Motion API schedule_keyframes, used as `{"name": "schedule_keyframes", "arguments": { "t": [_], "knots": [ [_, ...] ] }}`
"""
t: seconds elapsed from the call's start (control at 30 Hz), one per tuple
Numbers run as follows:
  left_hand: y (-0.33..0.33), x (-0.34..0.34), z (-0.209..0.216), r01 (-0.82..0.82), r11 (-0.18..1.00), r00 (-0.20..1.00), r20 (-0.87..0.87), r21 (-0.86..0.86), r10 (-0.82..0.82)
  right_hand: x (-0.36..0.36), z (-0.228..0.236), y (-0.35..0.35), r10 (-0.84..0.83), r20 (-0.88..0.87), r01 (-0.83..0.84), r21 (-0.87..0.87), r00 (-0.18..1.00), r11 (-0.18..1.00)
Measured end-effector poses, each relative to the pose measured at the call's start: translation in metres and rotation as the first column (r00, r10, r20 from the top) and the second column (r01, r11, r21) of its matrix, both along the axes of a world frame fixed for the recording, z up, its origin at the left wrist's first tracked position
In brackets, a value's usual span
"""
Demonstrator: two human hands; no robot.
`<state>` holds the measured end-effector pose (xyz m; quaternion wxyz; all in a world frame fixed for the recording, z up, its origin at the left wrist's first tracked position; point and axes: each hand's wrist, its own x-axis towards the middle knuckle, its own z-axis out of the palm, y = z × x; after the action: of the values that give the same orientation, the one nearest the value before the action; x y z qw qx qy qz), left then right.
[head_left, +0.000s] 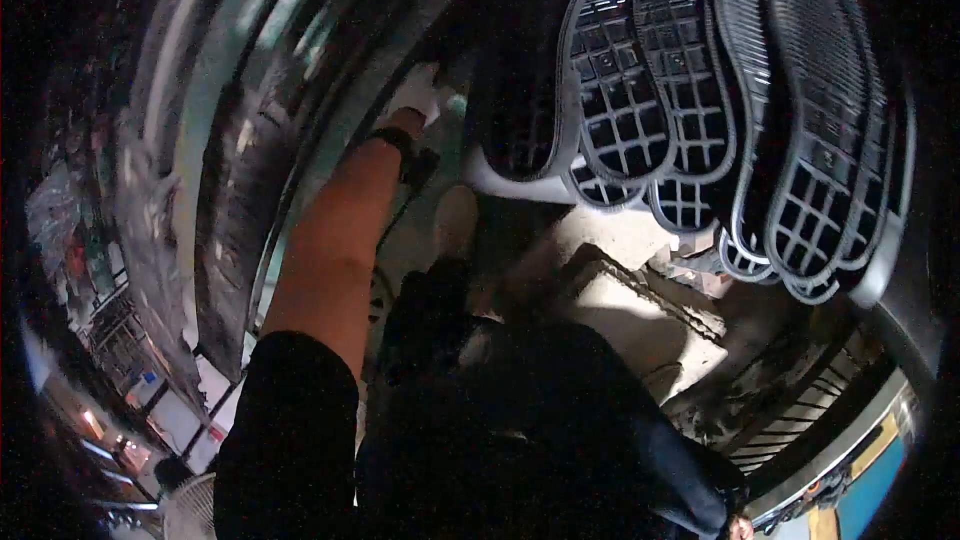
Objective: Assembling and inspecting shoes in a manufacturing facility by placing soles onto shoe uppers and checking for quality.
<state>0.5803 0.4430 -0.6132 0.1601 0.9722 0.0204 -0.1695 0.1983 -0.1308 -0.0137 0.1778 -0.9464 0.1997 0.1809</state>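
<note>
My left arm reaches up and away from the lower edge, with a dark wristband at the wrist. White material, perhaps a glove, covers my left hand (413,92), which is beside a dark greenish machine surface; its fingers do not show clearly. Only a small bit of my right hand (740,527) shows at the lower right edge, at the end of a dark sleeve, and what it touches is hidden. Several black shoe soles (825,140) with grid-patterned undersides hang in a cluster at the upper right, apart from both hands.
Long curved, worn metal-looking parts (180,150) fill the left side. Pale, rough-edged slabs (640,315) lie below the soles. A slatted dark frame (800,410) stands at the lower right, near a blue panel (875,490). A round fan-like grille (190,510) is at the lower left.
</note>
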Motion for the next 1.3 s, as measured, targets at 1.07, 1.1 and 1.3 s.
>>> {"name": "schedule_keyframes", "arguments": {
  "t": [1.07, 1.1, 1.3],
  "knots": [
    [-0.048, -0.173, 0.191, -0.352, 0.559, 0.892, -0.088, -0.751, 0.444, -0.008, 0.003, -0.009, 0.091, 0.056, -0.095, 0.069, 0.994, 0.993],
    [-0.045, -0.175, 0.214, -0.361, 0.353, 0.901, -0.225, -0.863, 0.371, -0.012, 0.004, -0.007, 0.105, 0.091, -0.111, 0.073, 0.99, 0.991],
    [-0.057, -0.177, 0.326, -0.306, -0.784, 0.862, -0.506, -0.54, 0.012, -0.045, 0.009, -0.01, 0.062, 0.285, -0.096, 0.106, 0.956, 0.99]
  ]
}}
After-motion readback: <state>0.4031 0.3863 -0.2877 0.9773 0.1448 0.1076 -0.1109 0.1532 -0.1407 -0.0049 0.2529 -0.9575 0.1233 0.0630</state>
